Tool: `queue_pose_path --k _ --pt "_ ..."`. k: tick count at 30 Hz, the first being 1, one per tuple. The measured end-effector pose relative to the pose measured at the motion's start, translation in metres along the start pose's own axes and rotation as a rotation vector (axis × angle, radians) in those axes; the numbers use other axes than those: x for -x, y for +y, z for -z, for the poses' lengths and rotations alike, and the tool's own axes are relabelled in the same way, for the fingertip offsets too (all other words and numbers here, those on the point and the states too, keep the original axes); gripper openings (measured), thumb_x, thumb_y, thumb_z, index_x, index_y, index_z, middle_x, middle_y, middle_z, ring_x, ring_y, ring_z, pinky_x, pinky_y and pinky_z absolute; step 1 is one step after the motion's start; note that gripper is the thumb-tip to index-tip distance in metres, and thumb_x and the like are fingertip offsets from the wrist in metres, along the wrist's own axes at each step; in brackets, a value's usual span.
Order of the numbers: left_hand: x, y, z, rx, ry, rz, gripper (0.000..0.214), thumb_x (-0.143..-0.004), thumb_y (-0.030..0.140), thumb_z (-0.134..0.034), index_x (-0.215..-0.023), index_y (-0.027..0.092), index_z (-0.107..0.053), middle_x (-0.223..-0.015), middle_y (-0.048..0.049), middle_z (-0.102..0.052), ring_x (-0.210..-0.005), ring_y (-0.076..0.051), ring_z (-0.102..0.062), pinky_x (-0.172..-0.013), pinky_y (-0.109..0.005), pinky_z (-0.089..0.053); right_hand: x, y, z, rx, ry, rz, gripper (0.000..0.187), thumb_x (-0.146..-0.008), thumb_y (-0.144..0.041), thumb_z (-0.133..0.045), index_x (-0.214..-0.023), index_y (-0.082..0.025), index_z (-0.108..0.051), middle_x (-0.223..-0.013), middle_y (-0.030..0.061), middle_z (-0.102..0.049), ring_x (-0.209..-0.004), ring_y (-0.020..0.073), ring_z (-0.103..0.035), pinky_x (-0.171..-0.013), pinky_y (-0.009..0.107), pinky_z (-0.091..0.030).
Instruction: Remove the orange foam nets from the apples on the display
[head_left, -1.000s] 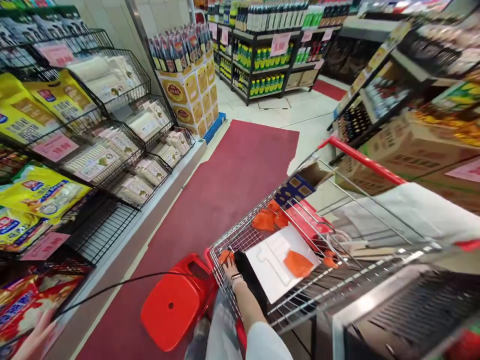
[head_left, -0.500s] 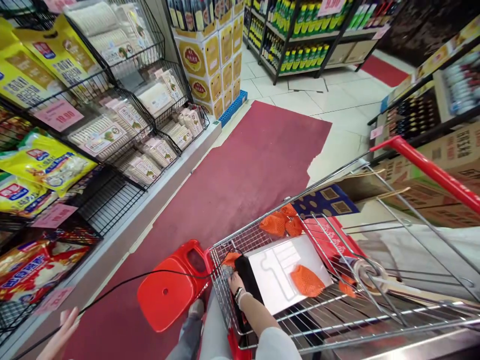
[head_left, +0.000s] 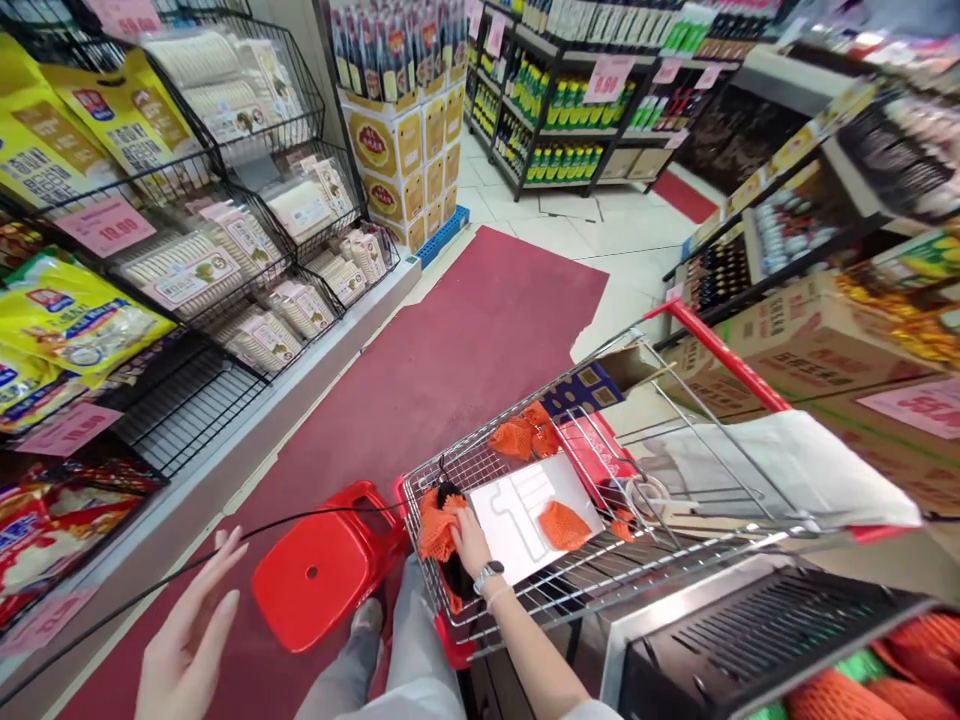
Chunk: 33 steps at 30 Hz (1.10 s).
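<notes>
My right hand (head_left: 471,540) reaches into a wire shopping cart (head_left: 600,590) and is closed on an orange mesh bag (head_left: 435,525) at the cart's near left corner. A white flat package (head_left: 525,515) lies beside it with another orange mesh piece (head_left: 564,525) on top, and more orange mesh (head_left: 519,435) lies further in. My left hand (head_left: 187,640) hovers low at the left with fingers stretched out and nothing in it, just over a thin black cable (head_left: 225,545).
A red plastic stool (head_left: 319,575) stands on the dark red floor mat (head_left: 450,370) by my legs. Wire shelves with yellow bags (head_left: 67,320) and white packets (head_left: 187,275) line the left. Cardboard boxes (head_left: 795,340) and bottle shelves (head_left: 570,110) stand right and ahead.
My right hand has taken hold of the orange mesh bag at the cart's corner. My left hand has risen into view with its fingers spread. The view has tilted up.
</notes>
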<state>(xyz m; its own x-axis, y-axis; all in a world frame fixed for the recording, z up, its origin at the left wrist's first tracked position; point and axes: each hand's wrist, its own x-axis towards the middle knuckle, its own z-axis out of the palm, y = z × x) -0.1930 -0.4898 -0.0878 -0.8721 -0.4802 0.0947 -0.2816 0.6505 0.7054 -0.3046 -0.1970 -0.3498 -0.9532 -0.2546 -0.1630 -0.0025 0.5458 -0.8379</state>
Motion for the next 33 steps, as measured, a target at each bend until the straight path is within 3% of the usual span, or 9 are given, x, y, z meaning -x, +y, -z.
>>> queue_pose_path --k 2,5,10,16,20,22,25,30,33 --pt "-0.005 -0.005 -0.004 0.105 -0.073 -0.004 0.040 -0.091 0.038 -0.049 -0.129 0.051 -0.053 -0.149 0.0154 -0.046 -0.142 -0.027 -0.036 -0.115 -0.055 -0.031 0.024 -0.006 0.011 -0.218 0.169 -0.112 0.024 -0.090 -0.039 -0.053 -0.095 -0.019 -0.065 -0.094 0.0062 -0.068 -0.088 0.0211 -0.065 -0.083 0.037 -0.052" --pt "-0.010 -0.019 -0.012 0.044 -0.231 -0.056 0.043 -0.091 0.044 -0.049 -0.131 0.034 -0.057 -0.153 -0.0009 -0.044 -0.142 -0.031 -0.036 -0.114 -0.055 -0.031 0.074 -0.026 0.022 -0.529 0.431 -0.233 0.032 -0.087 -0.046 -0.051 -0.097 -0.019 -0.063 -0.092 0.0063 -0.070 -0.087 0.0222 -0.065 -0.082 0.039 -0.053" --pt "0.014 -0.012 -0.028 -0.065 -0.715 -0.203 0.048 -0.092 0.048 -0.045 -0.132 0.024 -0.057 -0.132 -0.0113 -0.065 -0.123 -0.033 -0.059 -0.107 -0.055 -0.042 0.175 -0.095 0.033 -0.988 0.789 -0.227 0.048 -0.084 -0.049 -0.056 -0.125 -0.022 -0.056 -0.122 0.0104 -0.066 -0.104 0.0241 -0.066 -0.092 0.046 -0.052" --pt "0.115 0.036 -0.037 0.383 -0.979 -0.653 0.061 -0.093 0.042 -0.052 -0.147 0.026 -0.032 -0.155 -0.0132 -0.039 -0.142 -0.028 -0.037 -0.113 -0.050 -0.036 0.304 -0.196 0.017 -1.375 1.021 -0.091 0.044 -0.079 -0.041 -0.069 -0.119 -0.024 -0.063 -0.120 0.0075 -0.069 -0.106 0.0253 -0.067 -0.097 0.047 -0.051" --pt "0.185 0.064 -0.035 0.632 -1.071 -1.011 0.044 -0.089 0.034 -0.060 -0.131 0.026 -0.050 -0.136 -0.0121 -0.056 -0.127 -0.027 -0.053 -0.107 -0.047 -0.043 0.386 -0.238 -0.008 -1.404 1.212 -0.001 0.042 -0.076 -0.042 -0.073 -0.113 -0.023 -0.066 -0.117 0.0052 -0.071 -0.108 0.0241 -0.066 -0.102 0.044 -0.048" --pt "0.217 0.077 -0.030 0.691 -1.098 -1.138 0.023 -0.088 0.031 -0.062 -0.110 0.024 -0.062 -0.116 -0.0088 -0.065 -0.110 -0.025 -0.061 -0.098 -0.044 -0.049 0.423 -0.247 -0.019 -1.373 1.303 0.040 0.045 -0.076 -0.044 -0.073 -0.115 -0.023 -0.065 -0.120 0.0056 -0.070 -0.111 0.0242 -0.065 -0.104 0.044 -0.046" --pt "0.261 0.090 -0.021 0.723 -1.129 -1.228 0.009 -0.086 0.030 -0.064 -0.090 0.023 -0.063 -0.098 -0.0060 -0.066 -0.095 -0.024 -0.062 -0.087 -0.040 -0.052 0.476 -0.251 -0.032 -1.337 1.436 0.046 0.048 -0.077 -0.050 -0.069 -0.116 -0.021 -0.066 -0.123 0.0073 -0.069 -0.115 0.0257 -0.064 -0.104 0.046 -0.046" --pt "0.351 0.104 -0.011 0.723 -1.317 -1.282 0.015 -0.087 0.036 -0.061 -0.084 0.022 -0.058 -0.087 -0.0029 -0.061 -0.085 -0.022 -0.059 -0.080 -0.036 -0.051 0.559 -0.246 -0.053 -1.373 1.631 0.072 0.045 -0.075 -0.055 -0.065 -0.104 -0.021 -0.071 -0.118 0.0071 -0.071 -0.113 0.0276 -0.065 -0.098 0.047 -0.051" --pt "0.420 0.109 0.000 0.730 -1.502 -1.269 0.021 -0.087 0.042 -0.057 -0.091 0.022 -0.057 -0.087 -0.0031 -0.062 -0.083 -0.022 -0.060 -0.080 -0.036 -0.051 0.617 -0.237 -0.069 -1.245 1.850 0.102 0.049 -0.078 -0.057 -0.061 -0.112 -0.022 -0.068 -0.122 0.0056 -0.070 -0.114 0.0249 -0.064 -0.098 0.044 -0.051"
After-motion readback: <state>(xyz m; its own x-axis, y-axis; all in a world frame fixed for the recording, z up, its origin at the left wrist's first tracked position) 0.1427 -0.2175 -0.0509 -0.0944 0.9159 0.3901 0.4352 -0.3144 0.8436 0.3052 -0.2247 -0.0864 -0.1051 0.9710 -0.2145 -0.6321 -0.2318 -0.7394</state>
